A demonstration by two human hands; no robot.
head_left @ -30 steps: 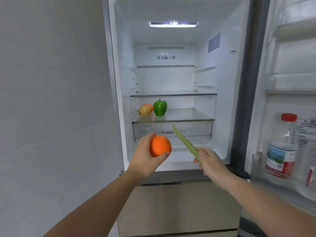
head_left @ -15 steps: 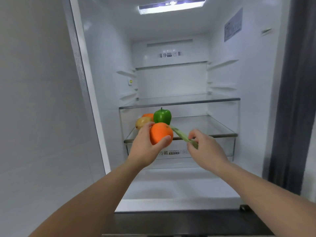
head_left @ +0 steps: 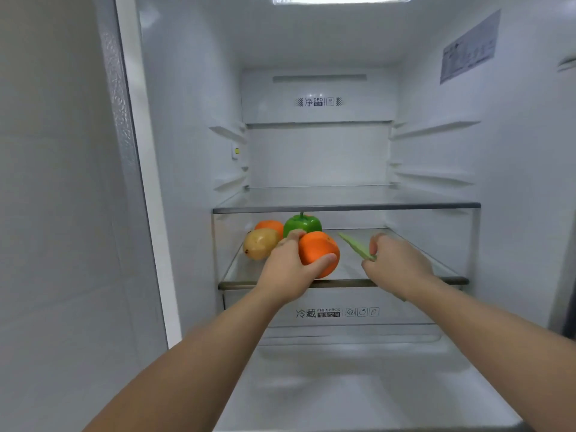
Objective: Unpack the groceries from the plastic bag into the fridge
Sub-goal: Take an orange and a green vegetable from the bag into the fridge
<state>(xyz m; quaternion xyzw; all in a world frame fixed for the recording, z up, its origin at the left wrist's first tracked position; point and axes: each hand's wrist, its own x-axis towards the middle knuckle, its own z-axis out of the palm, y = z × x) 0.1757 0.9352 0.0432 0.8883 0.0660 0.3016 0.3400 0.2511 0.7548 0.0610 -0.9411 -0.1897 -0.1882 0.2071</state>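
Note:
My left hand [head_left: 285, 269] grips an orange [head_left: 316, 249] at the front of the fridge's lower glass shelf [head_left: 343, 282]. Over the same shelf my right hand [head_left: 397, 265] holds a long pale green vegetable [head_left: 355, 245], its tip pointing back and left. At the shelf's back left sit a green bell pepper [head_left: 304, 224], a second orange fruit [head_left: 268, 226] and a yellowish pear-like fruit [head_left: 259, 243], close to my left hand. The plastic bag is out of view.
The open fridge has an upper glass shelf [head_left: 346, 208] just above my hands and a crisper drawer [head_left: 336, 313] labelled FRESHBOX below them. A white wall [head_left: 56, 213] stands to the left. The fridge floor [head_left: 358, 385] lies under my forearms.
I have moved closer to the fridge. Both hands went forward into it, carrying the orange and the green vegetable from in front of the drawer to over the lower shelf.

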